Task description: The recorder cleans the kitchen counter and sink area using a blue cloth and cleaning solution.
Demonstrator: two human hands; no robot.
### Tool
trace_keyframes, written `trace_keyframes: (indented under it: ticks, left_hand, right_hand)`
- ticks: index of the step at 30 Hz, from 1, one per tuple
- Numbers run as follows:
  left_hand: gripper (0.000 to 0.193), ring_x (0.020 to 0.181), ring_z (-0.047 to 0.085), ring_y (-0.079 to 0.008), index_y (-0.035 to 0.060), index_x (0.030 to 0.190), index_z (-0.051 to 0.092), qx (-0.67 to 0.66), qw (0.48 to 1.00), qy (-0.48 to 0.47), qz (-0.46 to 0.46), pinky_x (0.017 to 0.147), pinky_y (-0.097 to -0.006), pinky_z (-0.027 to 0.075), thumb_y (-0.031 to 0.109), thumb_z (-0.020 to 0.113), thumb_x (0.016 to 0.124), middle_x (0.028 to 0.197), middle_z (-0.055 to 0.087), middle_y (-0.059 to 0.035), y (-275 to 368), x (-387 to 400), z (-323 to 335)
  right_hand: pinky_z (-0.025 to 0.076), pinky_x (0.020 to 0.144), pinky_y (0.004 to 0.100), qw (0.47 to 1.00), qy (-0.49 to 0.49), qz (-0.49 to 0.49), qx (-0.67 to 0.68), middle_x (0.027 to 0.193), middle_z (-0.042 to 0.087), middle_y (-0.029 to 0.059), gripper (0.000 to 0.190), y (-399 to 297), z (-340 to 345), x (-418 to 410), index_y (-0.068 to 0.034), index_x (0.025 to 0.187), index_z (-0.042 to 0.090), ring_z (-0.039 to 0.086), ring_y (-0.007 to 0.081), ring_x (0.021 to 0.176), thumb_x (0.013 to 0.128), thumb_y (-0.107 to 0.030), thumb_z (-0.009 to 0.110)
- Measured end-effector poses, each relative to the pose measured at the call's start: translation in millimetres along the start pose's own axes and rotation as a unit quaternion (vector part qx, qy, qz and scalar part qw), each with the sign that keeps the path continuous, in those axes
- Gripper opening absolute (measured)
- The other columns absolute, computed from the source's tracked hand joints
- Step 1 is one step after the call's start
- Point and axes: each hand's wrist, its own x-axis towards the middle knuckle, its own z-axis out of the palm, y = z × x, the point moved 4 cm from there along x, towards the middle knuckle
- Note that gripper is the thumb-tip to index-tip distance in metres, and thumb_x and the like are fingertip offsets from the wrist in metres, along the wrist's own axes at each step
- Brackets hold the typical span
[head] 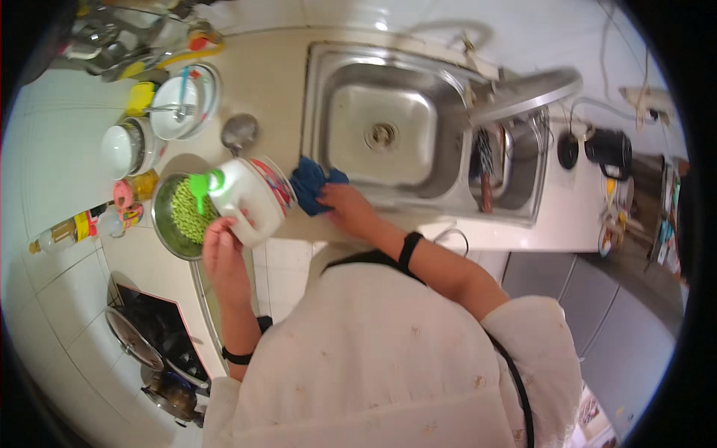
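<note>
My left hand (225, 246) grips the handle of a white plastic jug (255, 193) with a bright green cap (201, 186) and a red label band. The jug is tilted, its cap end to the left over a steel bowl (162, 224) and its base towards my right hand. Green peas or beans (189, 215) fill much of that bowl; the jug hides part of it. In my right hand (350, 210) is a crumpled dark blue cloth (310, 187), close beside the jug's base at the front left corner of the sink. I cannot tell whether cloth and jug touch.
A steel sink (386, 173) has a smaller basin at right, holding a brown-handled utensil (486, 185). Left stand stacked bowls (120, 151), plates (171, 115), a ladle (240, 131) and bottles (61, 234). A black kettle (609, 151) stands right; a black cooktop (159, 319) lies lower left.
</note>
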Motion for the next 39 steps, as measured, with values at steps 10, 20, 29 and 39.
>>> trace_keyframes:
  ticks: [10,20,29,39]
  left_hand:
    - [0.018,0.102,0.057,-0.0183,0.0023,0.108,0.054,-0.006,0.999,0.014,-0.03,0.093,-0.0328,0.044,0.015,0.046,0.098,0.112,0.059,-0.0131,6,8,0]
    - [0.016,0.099,0.055,-0.0143,0.0034,0.107,0.056,0.031,0.999,0.025,-0.016,0.09,-0.0283,0.042,0.014,0.051,0.097,0.105,0.059,-0.0056,9,2,1]
    - [0.026,0.11,0.051,-0.022,0.0032,0.115,0.046,0.205,0.918,0.165,0.297,0.096,-0.0354,0.04,-0.001,0.052,0.091,0.135,0.038,-0.0159,65,-17,26]
    - [0.018,0.1,0.056,-0.0208,0.0033,0.103,0.05,0.087,0.928,0.203,0.3,0.086,-0.0328,0.044,-0.006,0.05,0.088,0.126,0.048,-0.0144,60,-36,38]
  right_hand:
    - [0.045,0.086,0.0408,0.983,0.059,0.125,-0.122,0.097,0.066,0.0108,0.03,84,-157,-177,-0.008,0.077,0.064,0.058,0.033,0.099,0.058,0.013,0.055]
    - [0.047,0.078,0.0486,0.881,0.195,0.377,-0.21,0.096,0.065,0.021,0.033,103,-316,-158,-0.011,0.111,0.055,0.06,0.0428,0.091,0.081,-0.023,0.057]
    - [0.05,0.08,0.0456,0.81,0.044,0.409,-0.418,0.099,0.067,0.0182,0.05,102,-355,-50,-0.008,0.112,0.06,0.064,0.0357,0.094,0.073,-0.038,0.071]
    - [0.052,0.073,0.0409,0.912,-0.125,0.39,0.009,0.094,0.068,0.0168,0.038,110,-137,50,-0.002,0.104,0.065,0.067,0.0275,0.083,0.071,-0.021,0.066]
